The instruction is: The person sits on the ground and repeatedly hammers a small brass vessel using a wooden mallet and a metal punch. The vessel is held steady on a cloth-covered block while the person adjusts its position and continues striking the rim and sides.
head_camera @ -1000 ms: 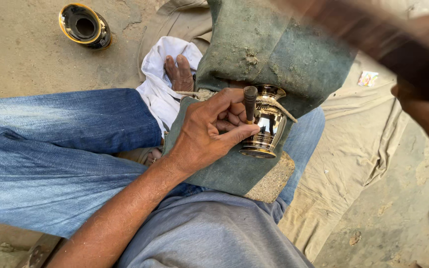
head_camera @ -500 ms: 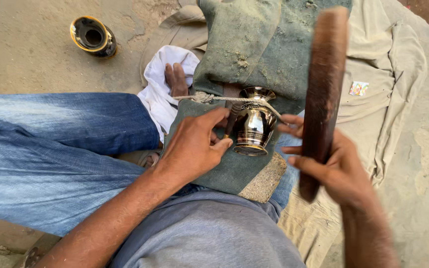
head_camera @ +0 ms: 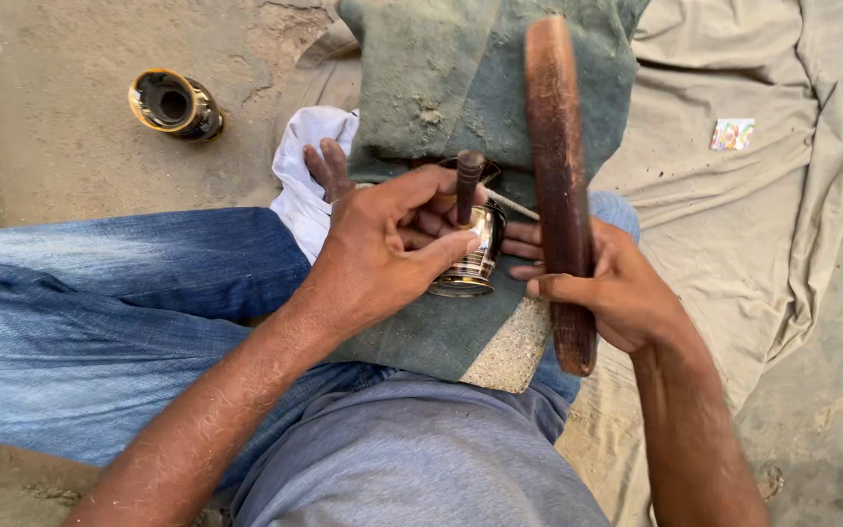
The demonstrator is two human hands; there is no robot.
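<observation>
Looking down from the head camera, the left hand (head_camera: pixel 392 249) is clenched around a small shiny metal pot (head_camera: pixel 470 259) and a dark short tool (head_camera: pixel 467 185) that stands upright at the pot's mouth. What lies inside the pot cannot be told, as fingers and tool cover the opening. The pot rests on a green cloth (head_camera: pixel 441 88) spread over the person's lap, just beside the right hand. The right hand (head_camera: pixel 607 293) grasps a long brown wooden bat (head_camera: pixel 558 166) near its lower end, the bat held upright just right of the pot, the fingertips touching the pot's side.

A second vessel, a dark cup with a gold rim (head_camera: pixel 176 103), lies tipped on its side on the ground, well apart to the upper left; its inside looks dark and bare. A white rag (head_camera: pixel 309 161) sits under a bare foot (head_camera: pixel 329 168) beside the green cloth.

Sandy ground (head_camera: pixel 70 156) lies on the left, and a beige sheet (head_camera: pixel 734 224) covers it on the right, with a small colourful wrapper (head_camera: pixel 732 134) on it.
</observation>
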